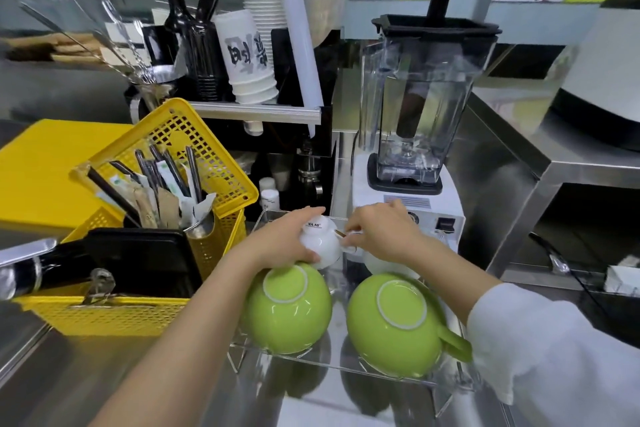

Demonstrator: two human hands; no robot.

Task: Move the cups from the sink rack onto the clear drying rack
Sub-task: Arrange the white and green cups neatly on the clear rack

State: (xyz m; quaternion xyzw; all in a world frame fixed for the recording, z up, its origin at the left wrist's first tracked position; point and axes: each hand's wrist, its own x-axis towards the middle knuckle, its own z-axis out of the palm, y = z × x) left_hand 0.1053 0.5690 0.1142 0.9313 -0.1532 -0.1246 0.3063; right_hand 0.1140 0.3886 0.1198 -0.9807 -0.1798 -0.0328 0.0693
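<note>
While green cups (287,309) crowd the clear rack (446,388), both hands (287,239) hold a white cup (320,243).

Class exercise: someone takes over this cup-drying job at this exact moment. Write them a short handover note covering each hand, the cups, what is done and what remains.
Left hand: gripping an upturned white cup at the back of the clear drying rack.
Right hand: fingertips at that cup's handle side; grip unclear.
Done: two green cups sit upside down on the rack's front row.
Left: settle the white cup. The sink rack is out of view, so remaining cups are unknown.
</note>
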